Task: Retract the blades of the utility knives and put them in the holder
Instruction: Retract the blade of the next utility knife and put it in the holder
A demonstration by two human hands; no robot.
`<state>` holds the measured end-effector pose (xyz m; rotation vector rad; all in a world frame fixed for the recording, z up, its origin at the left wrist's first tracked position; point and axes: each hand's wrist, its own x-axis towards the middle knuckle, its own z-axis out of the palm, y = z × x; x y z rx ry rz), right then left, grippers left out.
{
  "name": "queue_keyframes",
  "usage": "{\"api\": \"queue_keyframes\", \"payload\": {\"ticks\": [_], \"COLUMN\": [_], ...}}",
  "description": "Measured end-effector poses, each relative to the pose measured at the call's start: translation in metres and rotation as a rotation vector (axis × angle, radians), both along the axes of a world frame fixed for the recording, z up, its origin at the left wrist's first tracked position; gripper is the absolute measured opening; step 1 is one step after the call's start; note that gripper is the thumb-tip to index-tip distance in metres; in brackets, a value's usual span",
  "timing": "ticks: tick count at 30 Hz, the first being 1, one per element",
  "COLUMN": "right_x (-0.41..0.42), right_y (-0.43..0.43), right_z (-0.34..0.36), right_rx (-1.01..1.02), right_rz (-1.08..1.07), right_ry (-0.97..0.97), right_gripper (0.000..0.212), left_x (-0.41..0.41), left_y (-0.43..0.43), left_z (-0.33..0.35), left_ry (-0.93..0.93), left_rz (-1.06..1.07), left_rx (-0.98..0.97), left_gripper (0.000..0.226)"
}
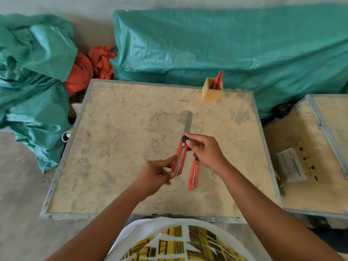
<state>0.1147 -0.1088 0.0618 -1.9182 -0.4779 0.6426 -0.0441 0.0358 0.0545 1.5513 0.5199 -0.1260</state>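
Red utility knife [179,159] held above the bench [116,147], blade out.
Gripped low by left hand [156,176], right hand [204,149] pinching its black slider; long axis pointed away toward wooden holder [211,91]. Second knife [194,174] flat alongside, parallel.

We note bare tabletop [116,147] left and far. A second knife [194,174] lies near right, under the right wrist. The holder [211,92] at the far edge already contains knives [218,79], narrowing its mouth.
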Motion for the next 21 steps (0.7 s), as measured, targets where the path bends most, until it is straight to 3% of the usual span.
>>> {"api": "queue_keyframes", "payload": {"ticks": [4, 11, 18, 21], "right_x": [0.004, 0.018, 0.021, 0.015], "right_y": [-0.014, -0.036, -0.036, -0.032], "right_z": [0.013, 0.038, 0.047, 0.051], "right_rx": [-0.034, -0.102, -0.099, -0.057], "right_rz": [0.211, 0.418, 0.422, 0.375], "right_ry": [-0.081, -0.118, -0.176, -0.205], "right_gripper": [0.028, 0.027, 0.030, 0.023], "left_x": [0.010, 0.024, 0.028, 0.026], "left_y": [-0.019, -0.039, -0.042, -0.037], "left_z": [0.009, 0.018, 0.028, 0.031], "left_ry": [-0.072, -0.128, -0.182, -0.189], "left_rz": [0.121, 0.160, 0.166, 0.166], "left_rx": [-0.084, -0.055, -0.009, 0.014], "left_gripper": [0.048, 0.045, 0.045, 0.049]}}
